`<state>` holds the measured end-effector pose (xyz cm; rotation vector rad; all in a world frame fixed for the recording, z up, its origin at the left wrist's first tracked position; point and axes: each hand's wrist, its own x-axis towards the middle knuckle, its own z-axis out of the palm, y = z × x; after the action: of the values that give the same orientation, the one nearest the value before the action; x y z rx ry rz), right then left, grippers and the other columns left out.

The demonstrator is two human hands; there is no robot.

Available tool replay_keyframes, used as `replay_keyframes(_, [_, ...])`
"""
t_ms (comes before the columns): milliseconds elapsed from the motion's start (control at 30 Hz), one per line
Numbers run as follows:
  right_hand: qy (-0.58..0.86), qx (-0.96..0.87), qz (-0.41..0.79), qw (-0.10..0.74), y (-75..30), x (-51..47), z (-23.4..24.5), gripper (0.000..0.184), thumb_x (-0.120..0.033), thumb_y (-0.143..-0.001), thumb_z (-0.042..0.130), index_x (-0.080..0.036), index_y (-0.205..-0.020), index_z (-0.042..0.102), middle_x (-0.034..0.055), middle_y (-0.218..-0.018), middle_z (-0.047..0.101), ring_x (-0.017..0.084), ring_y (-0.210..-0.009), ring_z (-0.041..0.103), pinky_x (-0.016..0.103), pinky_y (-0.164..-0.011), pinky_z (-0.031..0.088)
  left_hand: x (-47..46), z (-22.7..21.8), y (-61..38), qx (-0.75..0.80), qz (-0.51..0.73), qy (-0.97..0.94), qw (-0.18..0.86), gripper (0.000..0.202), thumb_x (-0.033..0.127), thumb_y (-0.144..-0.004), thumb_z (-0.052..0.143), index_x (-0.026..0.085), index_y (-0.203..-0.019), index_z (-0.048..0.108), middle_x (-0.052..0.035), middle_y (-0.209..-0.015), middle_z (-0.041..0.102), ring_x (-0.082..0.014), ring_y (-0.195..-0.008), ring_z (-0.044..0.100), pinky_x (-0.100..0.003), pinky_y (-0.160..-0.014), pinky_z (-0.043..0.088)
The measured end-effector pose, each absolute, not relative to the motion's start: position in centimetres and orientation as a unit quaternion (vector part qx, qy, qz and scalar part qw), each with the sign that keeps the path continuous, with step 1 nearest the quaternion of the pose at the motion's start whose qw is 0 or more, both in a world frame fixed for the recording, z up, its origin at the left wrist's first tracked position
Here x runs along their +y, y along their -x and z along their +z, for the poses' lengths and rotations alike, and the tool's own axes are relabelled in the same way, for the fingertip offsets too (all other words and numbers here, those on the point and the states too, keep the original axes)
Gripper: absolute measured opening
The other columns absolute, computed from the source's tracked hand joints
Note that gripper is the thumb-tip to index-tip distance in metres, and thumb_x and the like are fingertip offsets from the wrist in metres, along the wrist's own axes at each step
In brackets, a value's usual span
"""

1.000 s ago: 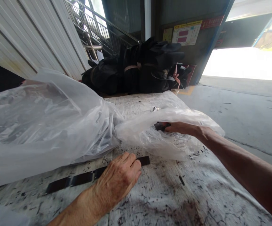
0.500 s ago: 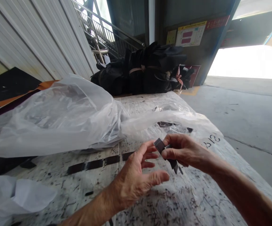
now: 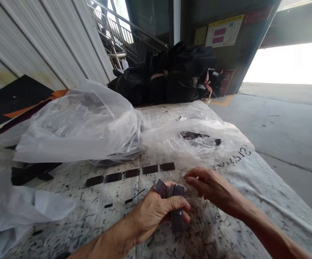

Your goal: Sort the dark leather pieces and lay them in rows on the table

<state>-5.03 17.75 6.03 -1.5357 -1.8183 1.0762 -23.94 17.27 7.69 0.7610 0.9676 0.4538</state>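
In the left hand (image 3: 155, 208), dark pieces (image 3: 177, 220) lie clasped beneath the thumb; the right hand (image 3: 211, 185) is half-open, empty.

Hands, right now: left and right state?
Left hand: closed, holding several small dark pieces under the thumb.
Right hand: open, fingers loosely curled, nothing visible in its grip.

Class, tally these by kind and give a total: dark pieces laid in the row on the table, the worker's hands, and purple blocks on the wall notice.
Dark pieces in the row: 5
Hands (left hand, right hand): 2
Purple blocks on the notice: 2
Total: 9
Held pieces overlap, so they are left out.
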Motion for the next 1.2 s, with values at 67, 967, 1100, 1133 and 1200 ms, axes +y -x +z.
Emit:
replay_keyframes(67, [0.579, -0.721, 0.291, 0.243, 3.7, 19.0, 5.6, 0.027, -0.031, -0.09, 0.047, -0.019, -0.099, 0.069, 0.0064, -0.089, 0.067, 0.017, -0.068, 0.062, 0.027, -0.061, 0.046, 17.3, 7.6, 24.1, 0.462, 0.201, -0.37, 0.781, 0.031, 0.028, -0.074, 0.07, 0.014, -0.097, 0.055, -0.0007, -0.071, 0.066, -0.0088, -0.054, 0.06, -0.02, -0.053, 0.042])
replay_keyframes(967, [0.467, -0.455, 0.688, 0.318, 4.9, 19.1, 3.9, 0.033, -0.046, -0.074, 0.067, -0.015, -0.073, 0.058, -0.0042, -0.054, 0.057, 0.006, -0.04, 0.052, 0.016, -0.038, 0.038, 19.0, 7.0, 24.0, 0.49, 0.17, -0.41, 0.75, 0.028, 0.037, -0.077, 0.066, 0.016, -0.091, 0.054, -0.0035, -0.078, 0.068, -0.0079, -0.057, 0.057, -0.018, -0.05, 0.041])
replay_keyframes(1100, [0.522, -0.418, 0.655, 0.353, 3.6, 20.3, 3.6, 0.035, -0.048, -0.068, 0.07, -0.015, -0.072, 0.057, -0.0031, -0.057, 0.061, 0.008, -0.041, 0.056, 0.018, -0.037, 0.042, 19.7, 7.0, 24.9, 0.506, 0.161, -0.498, 0.685, 0.025, 0.04, -0.084, 0.054, 0.017, -0.093, 0.055, -0.0018, -0.077, 0.065, -0.0077, -0.051, 0.051, -0.019, -0.045, 0.039])
replay_keyframes(1133, [0.538, -0.416, 0.638, 0.36, 3.3, 20.7, 3.6, 0.033, -0.046, -0.069, 0.069, -0.016, -0.073, 0.058, -0.0029, -0.058, 0.062, 0.008, -0.041, 0.057, 0.018, -0.037, 0.043, 19.9, 7.1, 25.1, 0.506, 0.149, -0.551, 0.646, 0.024, 0.04, -0.086, 0.051, 0.017, -0.092, 0.057, -0.0006, -0.074, 0.063, -0.0081, -0.051, 0.049, -0.02, -0.045, 0.039])
replay_keyframes(1200, [0.57, -0.422, 0.609, 0.355, 2.8, 21.5, 3.5, 0.027, -0.041, -0.072, 0.067, -0.016, -0.075, 0.058, -0.0032, -0.056, 0.062, 0.008, -0.041, 0.056, 0.018, -0.037, 0.043, 20.1, 7.3, 25.5, 0.493, 0.12, -0.676, 0.535, 0.021, 0.036, -0.088, 0.047, 0.019, -0.087, 0.06, 0.0011, -0.068, 0.06, -0.0099, -0.054, 0.05, -0.022, -0.05, 0.04])
